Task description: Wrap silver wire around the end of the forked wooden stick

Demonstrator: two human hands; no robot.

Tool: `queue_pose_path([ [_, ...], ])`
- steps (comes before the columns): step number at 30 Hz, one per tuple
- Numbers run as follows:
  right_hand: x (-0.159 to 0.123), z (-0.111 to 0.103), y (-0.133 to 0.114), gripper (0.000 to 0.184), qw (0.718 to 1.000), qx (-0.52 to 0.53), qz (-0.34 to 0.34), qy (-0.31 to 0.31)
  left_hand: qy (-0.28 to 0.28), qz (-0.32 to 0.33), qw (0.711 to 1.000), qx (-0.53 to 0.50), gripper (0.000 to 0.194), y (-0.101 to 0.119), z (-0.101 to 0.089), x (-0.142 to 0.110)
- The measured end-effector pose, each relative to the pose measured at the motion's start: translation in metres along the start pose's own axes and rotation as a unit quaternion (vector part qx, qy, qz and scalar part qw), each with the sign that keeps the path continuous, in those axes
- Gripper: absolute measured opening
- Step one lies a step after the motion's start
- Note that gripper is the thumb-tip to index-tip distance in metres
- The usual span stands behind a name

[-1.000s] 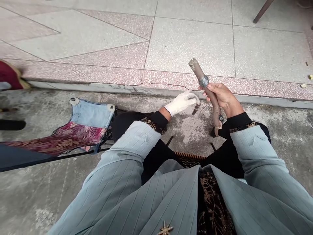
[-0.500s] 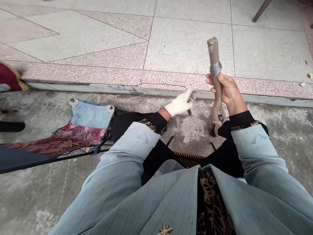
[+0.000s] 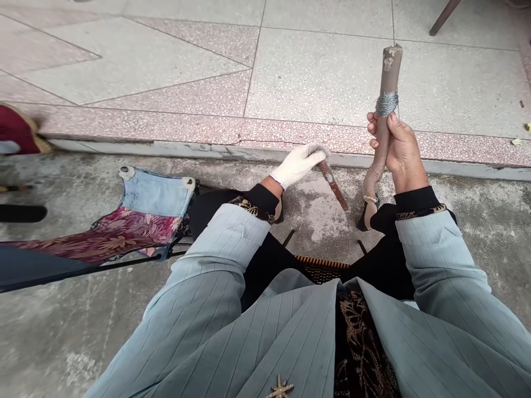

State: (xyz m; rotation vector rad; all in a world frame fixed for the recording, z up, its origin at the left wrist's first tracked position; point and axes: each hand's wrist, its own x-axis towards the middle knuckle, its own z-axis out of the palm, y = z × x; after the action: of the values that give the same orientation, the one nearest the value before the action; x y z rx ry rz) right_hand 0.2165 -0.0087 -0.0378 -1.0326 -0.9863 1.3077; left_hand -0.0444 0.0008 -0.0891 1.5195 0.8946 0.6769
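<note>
My right hand (image 3: 394, 146), bare, is closed round a brown wooden stick (image 3: 384, 127) held nearly upright. A band of grey wire (image 3: 387, 103) is wound round the stick just above my fingers, and its lower end curves down toward my knee. My left hand (image 3: 299, 163), in a white glove, is closed on a small thin tool with a reddish-brown handle (image 3: 334, 188) that points down and to the right. The two hands are apart, over bare concrete ground (image 3: 323, 213).
A folding stool with a denim and red floral seat (image 3: 136, 221) stands at the left. A raised tiled floor with a stone step edge (image 3: 232, 149) runs across ahead. A dark chair leg (image 3: 444, 17) shows at the top right, a red object (image 3: 14, 130) at the far left.
My right hand has swung the stick from leaning left to nearly upright and moved it up and right. The thin tool in my gloved left hand has come into plain view.
</note>
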Motion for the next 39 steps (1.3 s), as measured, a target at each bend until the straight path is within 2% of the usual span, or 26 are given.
queue_pose_path([
  [5,0.000,-0.001,-0.003,0.040,0.999,0.047,-0.025,-0.001,-0.031,0.039,0.983,-0.178,0.053,0.001,0.004,-0.003],
  [9,-0.002,-0.001,-0.008,0.040,0.997,0.061,-0.042,-0.016,0.007,0.043,0.973,-0.226,0.061,-0.005,0.006,-0.003],
  [13,-0.007,-0.004,-0.017,0.042,0.999,0.004,-0.029,-0.032,0.082,0.040,0.977,-0.191,0.059,-0.010,0.002,0.000],
  [16,-0.011,-0.003,-0.018,0.048,0.998,-0.019,-0.030,-0.047,0.110,0.039,0.982,-0.147,0.055,-0.010,0.000,0.002],
  [20,-0.016,0.005,-0.011,0.051,0.992,-0.006,-0.023,-0.124,0.153,0.002,0.982,-0.114,0.044,-0.014,0.000,0.007],
  [23,-0.021,0.010,-0.006,0.058,0.986,-0.031,0.018,-0.165,0.179,-0.023,0.979,-0.096,0.034,-0.021,0.000,0.011],
  [27,-0.024,0.009,-0.001,0.055,0.967,-0.064,0.053,-0.241,0.216,-0.016,0.973,-0.076,0.031,-0.027,-0.003,0.014],
  [29,-0.022,0.007,0.001,0.051,0.964,-0.068,0.048,-0.253,0.221,0.002,0.972,-0.077,0.034,-0.025,-0.004,0.014],
  [31,-0.019,0.006,0.001,0.047,0.977,-0.042,0.017,-0.208,0.201,0.021,0.976,-0.082,0.039,-0.019,-0.005,0.010],
  [34,-0.011,0.002,-0.003,0.037,0.996,0.012,-0.029,-0.085,0.148,0.036,0.984,-0.091,0.047,-0.008,-0.004,0.003],
  [36,-0.007,0.000,-0.006,0.034,0.999,0.014,-0.018,-0.029,0.124,0.042,0.986,-0.100,0.051,-0.002,-0.004,0.000],
  [39,0.000,-0.004,-0.002,0.040,1.000,0.001,0.017,0.024,0.111,0.048,0.986,-0.110,0.053,0.003,-0.004,-0.004],
])
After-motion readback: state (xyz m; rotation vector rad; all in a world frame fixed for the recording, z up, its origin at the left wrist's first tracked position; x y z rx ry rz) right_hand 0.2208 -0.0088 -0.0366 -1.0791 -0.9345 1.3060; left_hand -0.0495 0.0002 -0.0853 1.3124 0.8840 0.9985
